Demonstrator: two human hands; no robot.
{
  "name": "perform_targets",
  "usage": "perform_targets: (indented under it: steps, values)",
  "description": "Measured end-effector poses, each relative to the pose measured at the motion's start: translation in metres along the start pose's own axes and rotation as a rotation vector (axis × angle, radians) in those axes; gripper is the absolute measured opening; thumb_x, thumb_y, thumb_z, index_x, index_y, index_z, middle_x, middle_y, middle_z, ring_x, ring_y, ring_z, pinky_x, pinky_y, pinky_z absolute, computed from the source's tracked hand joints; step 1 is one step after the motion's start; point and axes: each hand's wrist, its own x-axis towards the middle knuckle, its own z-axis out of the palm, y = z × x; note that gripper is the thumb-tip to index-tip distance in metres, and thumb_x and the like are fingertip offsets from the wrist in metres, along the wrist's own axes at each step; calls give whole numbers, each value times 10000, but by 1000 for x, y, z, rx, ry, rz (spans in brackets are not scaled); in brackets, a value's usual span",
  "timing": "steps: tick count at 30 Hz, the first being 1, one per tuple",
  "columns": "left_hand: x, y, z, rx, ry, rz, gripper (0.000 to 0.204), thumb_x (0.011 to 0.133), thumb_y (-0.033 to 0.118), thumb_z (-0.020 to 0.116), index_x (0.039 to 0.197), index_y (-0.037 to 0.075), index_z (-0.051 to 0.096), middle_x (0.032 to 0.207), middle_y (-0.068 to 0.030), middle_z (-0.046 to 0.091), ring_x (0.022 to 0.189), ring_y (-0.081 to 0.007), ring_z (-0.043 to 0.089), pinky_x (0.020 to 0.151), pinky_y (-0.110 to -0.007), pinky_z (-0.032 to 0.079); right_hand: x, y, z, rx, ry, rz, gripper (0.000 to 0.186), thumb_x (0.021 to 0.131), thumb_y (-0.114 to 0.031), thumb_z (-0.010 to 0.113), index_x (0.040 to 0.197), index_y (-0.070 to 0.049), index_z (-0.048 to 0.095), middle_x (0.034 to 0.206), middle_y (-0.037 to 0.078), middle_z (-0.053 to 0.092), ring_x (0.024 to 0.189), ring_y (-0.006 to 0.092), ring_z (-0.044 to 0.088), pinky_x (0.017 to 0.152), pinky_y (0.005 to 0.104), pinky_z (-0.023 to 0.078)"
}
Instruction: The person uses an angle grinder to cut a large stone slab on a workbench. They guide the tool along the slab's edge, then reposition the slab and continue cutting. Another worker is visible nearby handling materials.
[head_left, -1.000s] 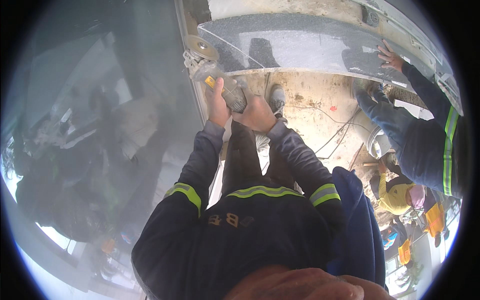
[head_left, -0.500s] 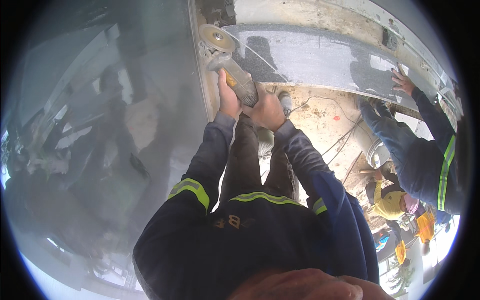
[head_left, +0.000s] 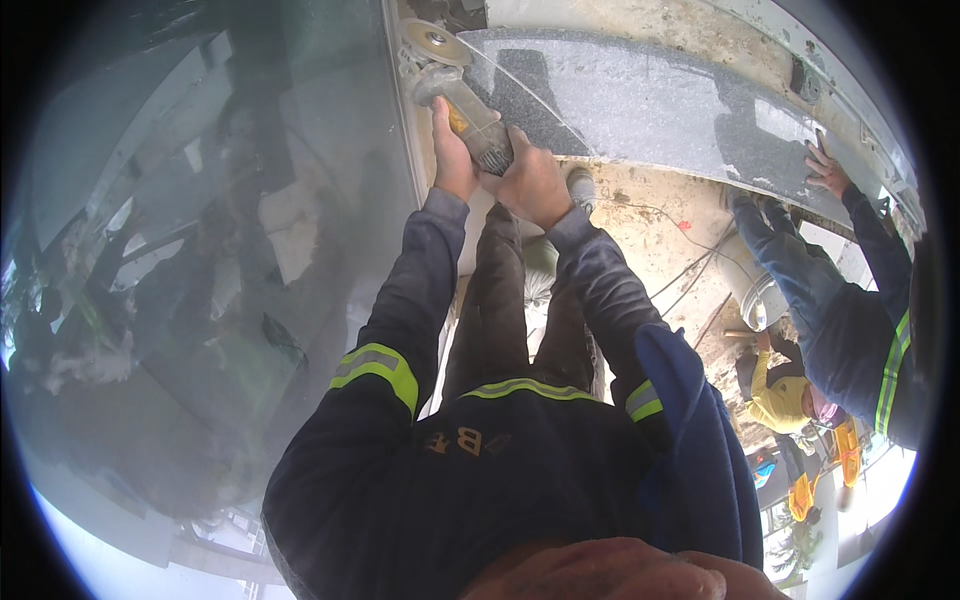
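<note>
The dusty grey, long-bodied angle grinder (head_left: 476, 127) is out in front of us, near the left end of a speckled grey stone slab (head_left: 640, 110). Our left hand (head_left: 454, 158) grips its side, thumb along the body, and our right hand (head_left: 537, 185) is wrapped around the rear, likely so that two grips share the weight and leave our fingers behind the round tan disc (head_left: 436, 41) (whether it spins, we cannot tell). At the slab's right, a co-worker's spread hand (head_left: 827, 172) seems to rest on the stone, perhaps to steady it.

Stained floor (head_left: 640, 240), dark cables (head_left: 685, 272), pale bucket (head_left: 752, 287)
</note>
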Motion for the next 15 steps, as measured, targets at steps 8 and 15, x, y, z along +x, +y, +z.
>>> perform_targets:
  steps: [8,15]
  values:
    - [9,-1,-7,-4,-20,-20,671,1079,676,372,1219,66,613,1004,-159,713,918,-298,717,827,-445,600,3,-3,4,-27,-13,40,642,770,-268,839,1212,126,590,860,343,713,851,513,727,785,551,591]
    - [21,6,-5,-34,22,-103,695,1053,721,404,1201,78,621,1016,-151,707,899,-292,709,816,-442,602,18,-7,4,-38,-41,28,590,729,-248,835,1134,104,591,847,337,708,854,518,716,800,557,581]
